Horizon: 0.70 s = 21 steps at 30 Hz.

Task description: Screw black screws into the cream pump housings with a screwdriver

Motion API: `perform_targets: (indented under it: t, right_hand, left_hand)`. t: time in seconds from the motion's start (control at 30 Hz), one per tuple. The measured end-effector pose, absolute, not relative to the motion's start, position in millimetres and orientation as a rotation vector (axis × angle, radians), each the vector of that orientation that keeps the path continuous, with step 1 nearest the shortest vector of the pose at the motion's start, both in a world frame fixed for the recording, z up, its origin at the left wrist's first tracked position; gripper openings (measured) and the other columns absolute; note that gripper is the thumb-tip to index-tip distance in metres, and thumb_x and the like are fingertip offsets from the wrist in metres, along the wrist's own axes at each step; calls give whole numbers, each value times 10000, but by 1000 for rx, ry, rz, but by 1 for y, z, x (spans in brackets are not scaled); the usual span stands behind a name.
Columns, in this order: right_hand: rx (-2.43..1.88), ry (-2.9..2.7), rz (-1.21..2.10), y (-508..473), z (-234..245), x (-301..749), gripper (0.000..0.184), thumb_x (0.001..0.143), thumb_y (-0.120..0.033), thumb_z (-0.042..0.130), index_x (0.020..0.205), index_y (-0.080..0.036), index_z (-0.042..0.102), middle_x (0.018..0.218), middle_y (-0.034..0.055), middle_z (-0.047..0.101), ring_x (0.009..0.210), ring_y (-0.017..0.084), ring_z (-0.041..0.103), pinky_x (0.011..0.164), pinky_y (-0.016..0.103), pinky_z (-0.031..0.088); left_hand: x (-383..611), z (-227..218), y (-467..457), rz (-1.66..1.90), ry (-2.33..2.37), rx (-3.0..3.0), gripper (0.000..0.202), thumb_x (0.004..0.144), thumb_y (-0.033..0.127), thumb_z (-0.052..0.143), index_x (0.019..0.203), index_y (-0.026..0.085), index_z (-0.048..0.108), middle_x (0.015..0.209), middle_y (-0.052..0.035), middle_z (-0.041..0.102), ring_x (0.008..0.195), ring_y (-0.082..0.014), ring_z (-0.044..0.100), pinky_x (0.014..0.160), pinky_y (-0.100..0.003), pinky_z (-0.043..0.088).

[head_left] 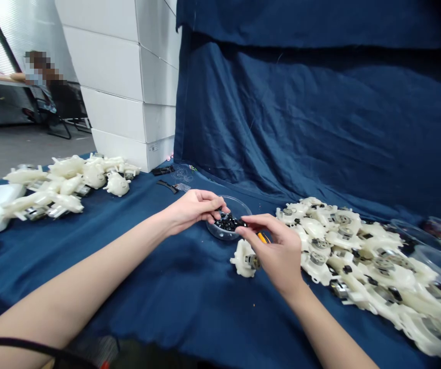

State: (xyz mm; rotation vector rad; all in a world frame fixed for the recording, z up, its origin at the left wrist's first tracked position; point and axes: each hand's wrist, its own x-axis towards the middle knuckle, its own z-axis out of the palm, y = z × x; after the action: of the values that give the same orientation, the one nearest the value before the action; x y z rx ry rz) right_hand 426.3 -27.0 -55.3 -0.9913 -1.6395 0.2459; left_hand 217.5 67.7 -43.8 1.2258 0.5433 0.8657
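Two hands show; toward six o'clock sit one bowl and one lone part; two heaps lie at nine and four, four boxes at eleven.

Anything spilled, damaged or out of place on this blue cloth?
No spill or damage stands out. Mildly odd: one cream plastic-and-metal assembly lies alone in front of the clear round plastic bowl of small black parts, apart from the similar left heap and right heap.

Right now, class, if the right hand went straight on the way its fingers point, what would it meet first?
The right hand would probably meet the clear bowl or the black pieces inside it; which comes first is unclear, as this single view hides the depth.
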Motion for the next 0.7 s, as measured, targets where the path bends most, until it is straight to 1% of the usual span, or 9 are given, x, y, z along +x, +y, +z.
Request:
perform_targets:
  t: [0.1,0.17,0.23,0.3,0.43,0.53,0.6,0.63,0.7]
  right_hand:
    - [-1030,-1609,221,-26,-55,431,148,879,-311,778,1006,-235,774,949,28,745,793,144,682,743,298,574]
    - [-1025,-1613,193,-27,-53,432,136,894,-295,761,1016,-237,772,970,32,734,815,145,679,744,302,574]
    - [-1017,-1626,142,-27,-52,432,123,910,-288,741,1019,-238,770,982,38,723,831,149,673,745,309,575]
    - [-1014,-1636,89,-25,-52,430,114,926,-295,719,1011,-238,768,986,45,716,844,156,671,751,319,580]
    - [-1096,-1660,122,-8,-55,430,167,957,-316,664,1055,-230,767,1071,60,712,911,160,676,813,328,586]
    - [-1203,-1702,200,4,-56,440,281,924,-326,689,1188,-249,750,1299,81,647,998,174,678,873,355,581]
    - [-1264,-1693,228,4,-53,453,349,911,-349,697,1247,-261,729,1377,97,595,1014,181,674,878,366,576]
    - [-1291,-1688,250,0,-52,461,348,917,-365,687,1245,-257,729,1357,101,605,996,178,675,852,354,577]
    - [-1328,-1695,329,-10,-48,473,310,948,-397,644,1193,-238,747,1207,96,681,918,163,684,763,306,576]
  left_hand:
    - [219,-45,66,797,590,1231,303,875,408,799,929,110,797,1030,-156,801,835,-153,768,701,-187,625]
    - [220,-42,63,744,603,1208,322,916,422,750,1006,117,804,1095,-178,793,977,-200,777,764,-206,637]
    - [219,-39,61,719,605,1171,304,932,379,734,1070,115,800,1147,-193,780,1080,-235,761,809,-223,643]
    - [219,-35,60,730,594,1137,259,924,288,733,1102,110,795,1190,-198,766,1142,-263,741,840,-244,649]
    - [216,-32,62,763,543,1105,264,876,104,707,1125,117,792,1260,-178,743,1169,-264,729,860,-239,650]
    - [213,-33,65,778,530,1122,289,885,77,698,1155,134,785,1229,-159,760,1144,-225,739,865,-201,633]
    - [212,-33,66,782,532,1133,289,899,88,697,1169,147,780,1177,-150,779,1094,-201,754,851,-192,628]
    - [211,-33,66,779,536,1133,285,903,97,698,1171,151,779,1148,-149,786,1062,-194,761,839,-195,629]
    - [213,-33,65,764,547,1143,269,908,121,708,1166,151,776,1102,-155,791,1014,-194,766,819,-218,635]
